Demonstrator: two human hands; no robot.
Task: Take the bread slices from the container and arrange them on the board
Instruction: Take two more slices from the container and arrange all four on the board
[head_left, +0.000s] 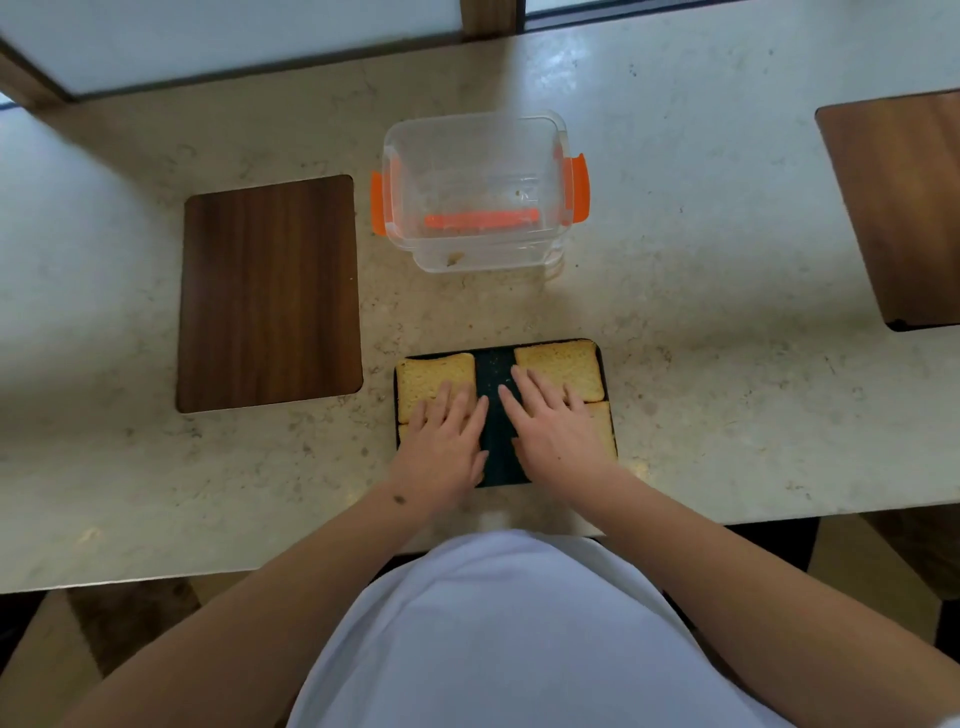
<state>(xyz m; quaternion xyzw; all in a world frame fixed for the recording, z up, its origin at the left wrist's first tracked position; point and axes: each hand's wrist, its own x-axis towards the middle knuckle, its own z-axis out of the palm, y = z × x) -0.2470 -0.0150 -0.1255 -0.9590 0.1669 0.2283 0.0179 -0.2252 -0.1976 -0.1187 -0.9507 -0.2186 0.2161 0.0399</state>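
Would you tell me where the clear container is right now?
In the head view, the container stands on the counter, behind the board and right of a wooden mat.

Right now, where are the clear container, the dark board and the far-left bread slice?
clear container (475, 156): head view, far wall.
dark board (498, 364): head view, bare middle strip.
far-left bread slice (428, 376): head view, top face.

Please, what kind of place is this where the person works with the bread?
Probably a home kitchen or dining counter. A pale stone-look countertop holds a clear food container with orange clips, wooden boards, and a dark board with bread slices. A frosted window runs along the far edge.
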